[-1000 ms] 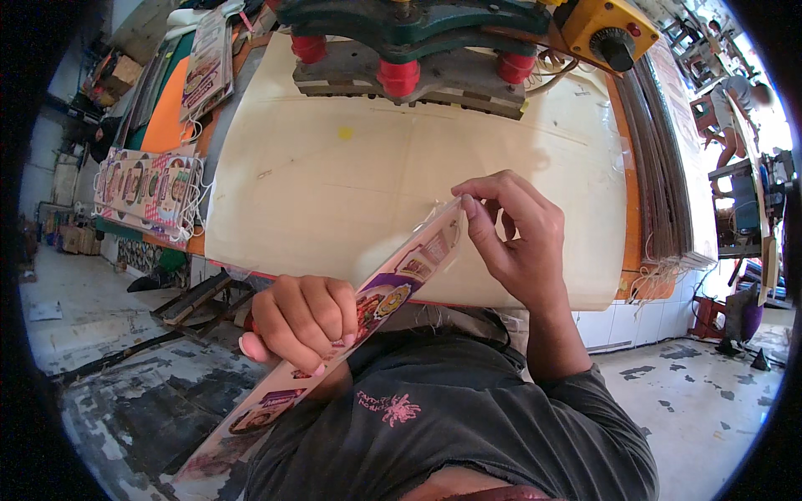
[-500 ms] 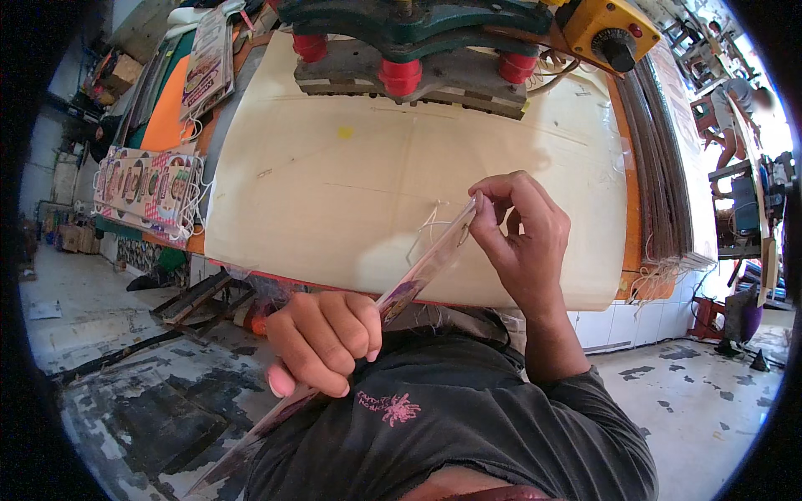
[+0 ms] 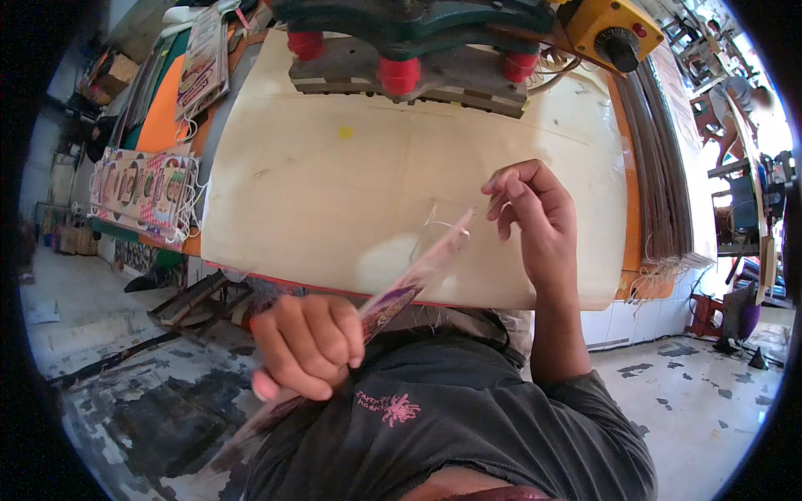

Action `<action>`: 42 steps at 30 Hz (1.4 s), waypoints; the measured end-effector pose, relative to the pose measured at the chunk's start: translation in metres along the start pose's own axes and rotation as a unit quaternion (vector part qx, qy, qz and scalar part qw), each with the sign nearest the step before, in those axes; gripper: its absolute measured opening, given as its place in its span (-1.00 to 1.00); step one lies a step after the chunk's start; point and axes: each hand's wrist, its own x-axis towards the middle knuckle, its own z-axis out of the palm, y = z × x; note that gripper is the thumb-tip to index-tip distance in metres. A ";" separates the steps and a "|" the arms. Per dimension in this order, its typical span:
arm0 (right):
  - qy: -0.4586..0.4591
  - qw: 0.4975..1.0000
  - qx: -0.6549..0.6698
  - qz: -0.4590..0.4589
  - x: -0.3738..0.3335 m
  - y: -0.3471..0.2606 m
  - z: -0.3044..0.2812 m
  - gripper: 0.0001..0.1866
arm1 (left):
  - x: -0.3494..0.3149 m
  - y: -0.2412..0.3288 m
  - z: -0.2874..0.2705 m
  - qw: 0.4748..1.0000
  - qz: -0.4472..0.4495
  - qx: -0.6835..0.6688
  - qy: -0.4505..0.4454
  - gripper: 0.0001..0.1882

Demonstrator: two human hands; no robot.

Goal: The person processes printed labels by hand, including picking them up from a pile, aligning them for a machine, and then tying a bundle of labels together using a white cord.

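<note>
My left hand (image 3: 307,346) is wrapped round a thin, flat printed paper bag (image 3: 401,296), seen almost edge-on and slanting up toward the table. A thin white cord (image 3: 436,220) loops beside its upper end. Just off that end is my right hand (image 3: 539,221), apart from the bag. Its thumb and fingers are curled together in a pinch; whatever is between them, if anything, is too small to make out. Beneath the bag's upper part lies a pale sheet-covered tabletop (image 3: 309,200).
A green press with red cylinders (image 3: 399,75) stands at the table's far side, a yellow control box (image 3: 614,40) beside it. Printed bags with white cords (image 3: 142,190) are stacked at left. Tall stacked sheets (image 3: 656,159) line the right edge. Another person (image 3: 735,113) sits far right.
My right hand has come off the bag's upper end and moved slightly right. My left hand, still gripping the bag, has shifted a little left.
</note>
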 end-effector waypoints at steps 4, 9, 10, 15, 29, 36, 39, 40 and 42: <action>-0.121 0.950 0.284 0.047 -0.008 -0.015 -0.001 -0.81 | 0.002 0.002 -0.029 0.994 0.090 -0.059 -0.001 -0.33; -0.153 0.929 0.333 0.054 -0.018 -0.021 -0.011 -0.82 | 0.000 0.011 -0.030 0.972 0.112 -0.145 0.145 -0.26; -0.142 0.942 0.301 0.046 -0.020 -0.022 -0.012 -0.82 | -0.002 0.014 -0.033 0.973 0.111 -0.144 0.144 -0.26; -0.097 0.969 0.226 0.014 -0.024 -0.026 -0.024 -0.82 | -0.013 0.023 -0.063 0.969 0.150 -0.153 0.119 -0.26; -0.345 0.928 0.127 -0.052 -0.050 -0.035 -0.076 -0.73 | -0.045 0.067 -0.073 0.896 0.261 -0.121 0.337 -0.68; -0.349 0.926 -0.042 -0.138 -0.040 -0.052 -0.036 -0.80 | -0.020 0.028 -0.075 0.930 0.265 -0.169 0.190 -0.68; -0.232 0.971 -0.059 0.015 -0.046 -0.047 -0.023 -0.49 | -0.029 0.030 -0.078 0.952 0.194 -0.124 0.204 -0.73; -0.233 0.971 -0.058 0.015 -0.046 -0.046 -0.020 -0.49 | -0.021 0.024 -0.068 0.944 0.192 -0.129 0.234 -0.68; -0.258 0.964 -0.071 0.010 -0.047 -0.044 -0.013 -0.44 | -0.021 0.020 -0.065 0.934 0.215 -0.157 0.238 -0.68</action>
